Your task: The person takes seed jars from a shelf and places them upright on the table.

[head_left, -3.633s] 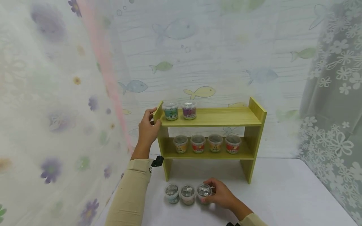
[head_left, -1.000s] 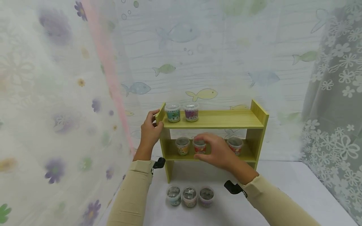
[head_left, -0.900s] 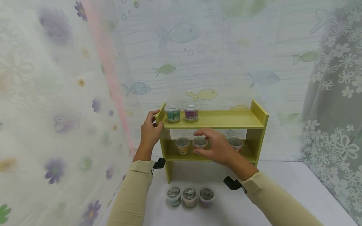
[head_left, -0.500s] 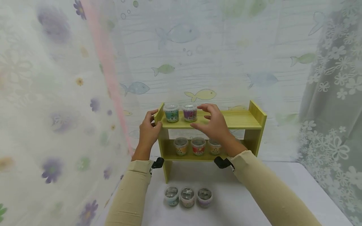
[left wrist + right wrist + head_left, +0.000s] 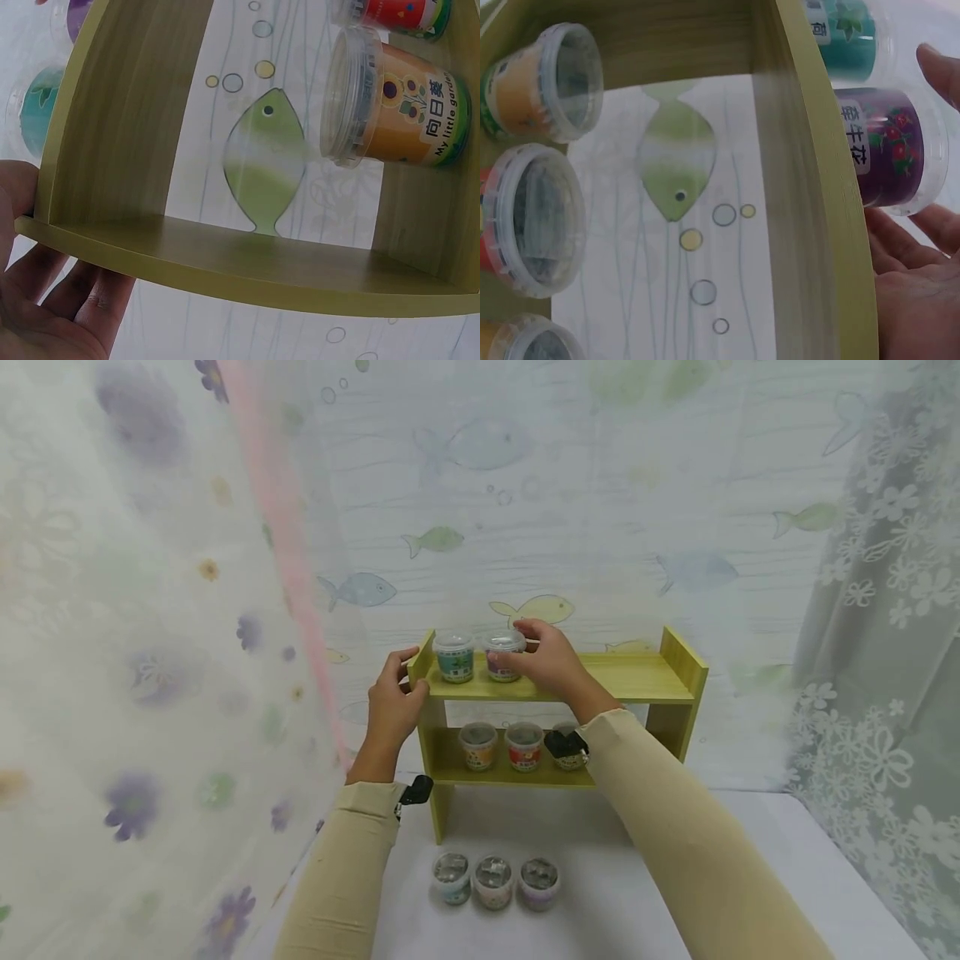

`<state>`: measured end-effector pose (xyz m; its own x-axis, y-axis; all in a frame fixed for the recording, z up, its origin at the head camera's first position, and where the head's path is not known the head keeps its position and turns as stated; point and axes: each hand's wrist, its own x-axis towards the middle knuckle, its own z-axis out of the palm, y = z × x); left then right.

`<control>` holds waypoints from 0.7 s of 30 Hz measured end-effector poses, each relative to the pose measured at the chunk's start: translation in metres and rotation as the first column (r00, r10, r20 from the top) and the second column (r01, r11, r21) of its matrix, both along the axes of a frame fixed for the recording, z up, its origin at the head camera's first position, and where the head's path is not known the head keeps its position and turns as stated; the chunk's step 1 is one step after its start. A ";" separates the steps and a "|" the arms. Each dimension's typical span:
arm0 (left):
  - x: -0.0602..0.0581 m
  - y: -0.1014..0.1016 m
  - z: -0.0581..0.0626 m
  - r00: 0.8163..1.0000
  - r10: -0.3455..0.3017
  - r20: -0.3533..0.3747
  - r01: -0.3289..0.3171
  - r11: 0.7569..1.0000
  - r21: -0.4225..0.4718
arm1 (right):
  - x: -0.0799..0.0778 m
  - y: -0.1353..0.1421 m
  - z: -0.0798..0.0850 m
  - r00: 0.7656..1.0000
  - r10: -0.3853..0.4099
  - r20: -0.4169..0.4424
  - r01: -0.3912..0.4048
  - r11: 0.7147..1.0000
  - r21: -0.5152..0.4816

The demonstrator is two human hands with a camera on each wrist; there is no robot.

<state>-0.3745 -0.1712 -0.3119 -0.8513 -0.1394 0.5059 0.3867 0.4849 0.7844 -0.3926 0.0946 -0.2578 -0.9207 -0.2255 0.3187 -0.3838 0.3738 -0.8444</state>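
Observation:
My left hand [image 5: 393,702] grips the upper left side panel of a yellow-green wooden shelf [image 5: 615,677], also at the left of the left wrist view. On the top board, my right hand [image 5: 558,668] reaches round a lidded plastic tub [image 5: 501,641] with a purple flower label. The thumb crosses the tub's front and the other fingers lie by its lid. In the right wrist view the purple tub [image 5: 896,146] sits between the fingers. Left of it stands a teal-labelled tub [image 5: 455,664].
On the middle board stand an orange-labelled tub [image 5: 478,750], a red-labelled tub [image 5: 524,750] and others partly behind my right wrist. Three tubs line up on the white table before the shelf: a pale blue one [image 5: 452,878], a pinkish one [image 5: 493,883] and a lilac one [image 5: 538,885].
My right hand has let go of the right-hand tub on the table, risen past the middle board and closed around the purple tub on top. The left hand keeps its hold on the shelf.

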 end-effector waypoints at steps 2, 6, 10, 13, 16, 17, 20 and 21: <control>0.000 0.001 0.000 1.000 0.003 -0.002 -0.003 1.000 -0.004 | -0.001 -0.002 0.002 1.000 0.008 0.008 -0.008 1.000 0.008; 0.000 0.000 0.000 1.000 0.004 0.002 -0.004 1.000 -0.004 | -0.002 -0.005 0.007 1.000 0.009 0.018 -0.010 0.999 0.030; -0.001 0.000 -0.001 1.000 -0.002 0.001 0.002 1.000 -0.005 | -0.004 -0.005 0.008 1.000 -0.011 0.013 0.010 0.998 0.062; -0.002 -0.002 -0.002 1.000 -0.003 -0.009 0.003 1.000 -0.006 | -0.006 -0.006 0.007 1.000 -0.023 0.008 0.023 0.997 0.077; -0.001 -0.003 -0.002 1.000 0.001 -0.016 -0.001 1.000 -0.004 | -0.006 -0.008 0.006 1.000 -0.026 0.001 0.026 0.996 0.082; 0.000 -0.003 -0.002 1.000 0.002 -0.015 -0.002 1.000 -0.002 | -0.005 -0.007 0.006 1.000 -0.027 0.000 0.027 0.996 0.085; -0.001 -0.001 0.000 1.000 -0.004 -0.003 0.004 1.000 -0.003 | -0.001 -0.006 0.008 0.999 -0.038 0.008 0.037 0.996 0.081; -0.001 0.000 0.000 1.000 -0.009 0.000 0.009 1.000 -0.004 | 0.000 -0.005 0.009 0.999 -0.044 0.013 0.043 0.996 0.076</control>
<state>-0.3758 -0.1715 -0.3115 -0.8524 -0.1296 0.5065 0.3911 0.4850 0.7822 -0.3930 0.0899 -0.2489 -0.9346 -0.2084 0.2883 -0.3535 0.4531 -0.8184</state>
